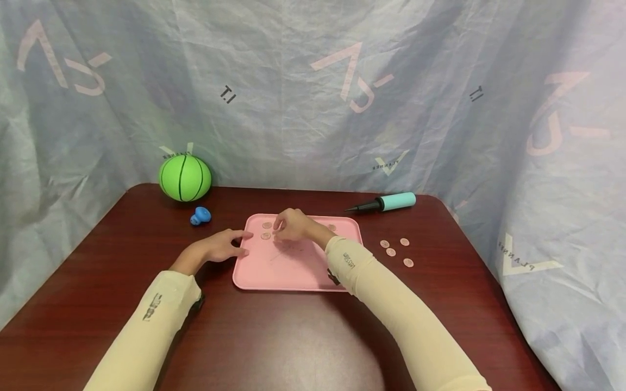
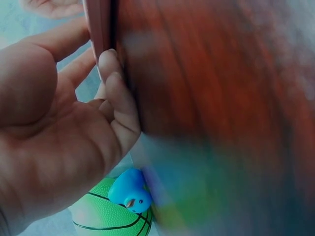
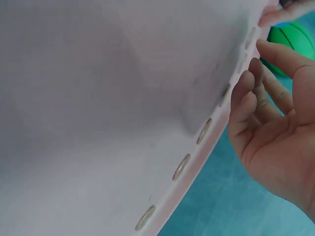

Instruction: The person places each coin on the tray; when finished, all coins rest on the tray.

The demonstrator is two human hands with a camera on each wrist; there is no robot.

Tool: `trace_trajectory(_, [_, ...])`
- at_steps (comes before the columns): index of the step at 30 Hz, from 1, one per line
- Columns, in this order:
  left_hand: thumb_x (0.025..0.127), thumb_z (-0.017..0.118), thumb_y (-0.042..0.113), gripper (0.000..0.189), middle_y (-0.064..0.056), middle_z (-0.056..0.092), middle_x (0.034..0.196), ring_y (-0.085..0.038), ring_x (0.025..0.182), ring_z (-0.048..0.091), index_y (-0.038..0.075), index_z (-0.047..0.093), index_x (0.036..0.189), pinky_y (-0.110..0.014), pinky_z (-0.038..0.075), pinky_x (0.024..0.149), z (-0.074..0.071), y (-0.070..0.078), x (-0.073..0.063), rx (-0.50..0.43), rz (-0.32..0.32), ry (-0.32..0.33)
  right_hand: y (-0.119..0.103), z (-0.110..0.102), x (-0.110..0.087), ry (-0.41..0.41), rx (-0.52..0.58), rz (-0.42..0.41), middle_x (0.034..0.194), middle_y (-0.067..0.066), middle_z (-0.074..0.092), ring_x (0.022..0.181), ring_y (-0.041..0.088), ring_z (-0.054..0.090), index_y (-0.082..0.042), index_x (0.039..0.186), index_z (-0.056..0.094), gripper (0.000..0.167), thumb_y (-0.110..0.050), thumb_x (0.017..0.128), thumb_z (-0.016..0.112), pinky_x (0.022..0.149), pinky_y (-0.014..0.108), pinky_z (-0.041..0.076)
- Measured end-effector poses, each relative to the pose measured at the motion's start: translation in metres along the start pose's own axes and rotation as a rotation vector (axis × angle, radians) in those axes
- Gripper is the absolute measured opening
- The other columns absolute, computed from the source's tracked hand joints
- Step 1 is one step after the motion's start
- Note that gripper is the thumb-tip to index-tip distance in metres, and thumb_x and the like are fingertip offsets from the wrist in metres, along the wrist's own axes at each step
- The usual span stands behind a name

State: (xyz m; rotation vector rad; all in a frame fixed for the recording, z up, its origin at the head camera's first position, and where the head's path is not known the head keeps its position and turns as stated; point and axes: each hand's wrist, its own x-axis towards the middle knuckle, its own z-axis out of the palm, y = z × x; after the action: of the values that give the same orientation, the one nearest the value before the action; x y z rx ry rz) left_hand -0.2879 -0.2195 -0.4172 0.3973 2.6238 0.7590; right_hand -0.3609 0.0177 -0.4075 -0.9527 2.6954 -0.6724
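In the head view, a pink tray lies mid-table. My left hand is at its left rim, thumb and forefinger reaching over the edge; in the left wrist view the other fingers bend against the rim's outer side. My right hand hovers low over the tray's far half, fingers loosely bent beside a round coin-like disc. Another disc lies just behind that one, and a further disc lies right of the hand. In the right wrist view, a gap shows between right thumb and fingertips.
Several similar discs lie on the table right of the tray. A turquoise and black hand pump rests at the back right. At the back left sit a green ball and a blue toy duck. Grey cloth hangs behind the table.
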Motion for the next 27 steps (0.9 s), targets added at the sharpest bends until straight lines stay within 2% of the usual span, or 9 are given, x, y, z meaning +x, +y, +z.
trace_trajectory(6, [0.097, 0.062, 0.03, 0.059, -0.03, 0.039, 0.146, -0.044, 0.136, 0.035, 0.008, 0.045, 0.148, -0.06, 0.027, 0.111, 0.0, 0.001, 0.001, -0.004, -0.005, 0.009, 0.009, -0.019, -0.016, 0.025, 0.033, -0.054, 0.083, -0.001, 0.072, 0.078, 0.009, 0.065, -0.007, 0.101, 0.074, 0.022, -0.015, 0.08, 0.078, 0.071, 0.021, 0.05])
trace_trajectory(14, [0.097, 0.063, 0.031, 0.06, -0.031, 0.035, 0.149, -0.046, 0.138, 0.031, 0.008, 0.044, 0.149, -0.062, 0.025, 0.111, -0.005, 0.0, -0.002, -0.003, -0.019, 0.015, 0.018, -0.048, -0.055, 0.053, 0.066, -0.109, 0.079, -0.005, 0.069, 0.076, 0.012, 0.065, -0.005, 0.102, 0.074, 0.025, -0.018, 0.081, 0.078, 0.073, 0.027, 0.051])
trace_trajectory(23, [0.097, 0.062, 0.03, 0.059, -0.031, 0.035, 0.148, -0.046, 0.138, 0.031, 0.008, 0.045, 0.149, -0.061, 0.025, 0.111, 0.0, -0.001, -0.001, 0.001, -0.012, 0.014, 0.044, -0.062, -0.104, 0.081, 0.177, -0.091, 0.078, -0.003, 0.067, 0.077, 0.016, 0.067, -0.008, 0.1, 0.073, 0.019, -0.014, 0.083, 0.077, 0.073, 0.032, 0.054])
trace_trajectory(27, [0.097, 0.062, 0.03, 0.059, -0.031, 0.036, 0.148, -0.046, 0.137, 0.031, 0.008, 0.045, 0.149, -0.062, 0.026, 0.111, 0.002, -0.001, -0.002, -0.002, -0.019, 0.013, 0.055, -0.07, -0.124, 0.097, 0.181, -0.083, 0.08, -0.003, 0.066, 0.078, 0.016, 0.066, -0.008, 0.1, 0.071, 0.018, -0.016, 0.085, 0.076, 0.074, 0.033, 0.054])
